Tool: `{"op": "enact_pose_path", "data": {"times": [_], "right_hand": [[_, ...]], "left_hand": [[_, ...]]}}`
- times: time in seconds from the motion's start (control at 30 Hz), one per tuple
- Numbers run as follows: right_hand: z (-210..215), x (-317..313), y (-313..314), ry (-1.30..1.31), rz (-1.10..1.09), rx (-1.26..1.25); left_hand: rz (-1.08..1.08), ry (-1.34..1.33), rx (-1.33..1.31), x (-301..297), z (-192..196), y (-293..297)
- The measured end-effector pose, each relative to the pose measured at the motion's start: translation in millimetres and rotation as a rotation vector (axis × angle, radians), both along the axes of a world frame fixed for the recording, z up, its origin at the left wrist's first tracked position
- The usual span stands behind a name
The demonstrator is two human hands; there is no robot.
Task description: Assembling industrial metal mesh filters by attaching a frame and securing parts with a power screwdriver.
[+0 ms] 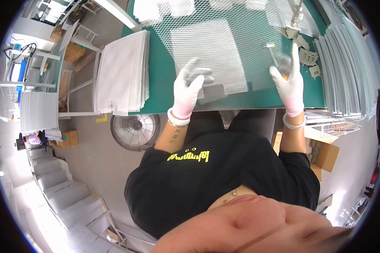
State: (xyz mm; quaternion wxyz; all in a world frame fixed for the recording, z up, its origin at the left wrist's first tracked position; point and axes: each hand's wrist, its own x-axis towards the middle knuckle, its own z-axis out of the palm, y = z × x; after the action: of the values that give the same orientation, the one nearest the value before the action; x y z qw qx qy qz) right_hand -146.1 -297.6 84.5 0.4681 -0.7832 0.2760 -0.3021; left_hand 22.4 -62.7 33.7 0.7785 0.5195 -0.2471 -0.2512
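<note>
A sheet of silvery diamond mesh (164,36) covers much of the green table, with a pale rectangular sheet (211,55) showing through it. Over the near left part of that mesh is my left hand (186,93), in a white glove with a pink cuff, open with blurred, spread fingers. At the mesh's right side, my gloved right hand (290,86) has its index finger stretched forward and its thumb apart. A thin tool with a bit of orange (285,77) is in its curled fingers; motion blur and the glove hide its exact kind.
A stack of white sheets (120,71) lies at the table's left end. Grey plastic parts (308,57) sit beyond my right hand, near a row of pale panels (344,71). Below the table's left side stands a floor fan (136,131); an open cardboard box (326,156) is at right.
</note>
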Motion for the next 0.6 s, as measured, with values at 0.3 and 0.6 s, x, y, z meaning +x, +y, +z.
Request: {"op": "enact_pose_path", "data": {"times": [0.3,0.6], "right_hand": [[-58,55,23,0.166,0.161,-0.263],[-118,78,21,0.22,0.125,-0.483]], "left_hand": [[0.494,-0.868,0.813,27,-24,23],[0.35,-0.894,1.185,54,-60,14]]}}
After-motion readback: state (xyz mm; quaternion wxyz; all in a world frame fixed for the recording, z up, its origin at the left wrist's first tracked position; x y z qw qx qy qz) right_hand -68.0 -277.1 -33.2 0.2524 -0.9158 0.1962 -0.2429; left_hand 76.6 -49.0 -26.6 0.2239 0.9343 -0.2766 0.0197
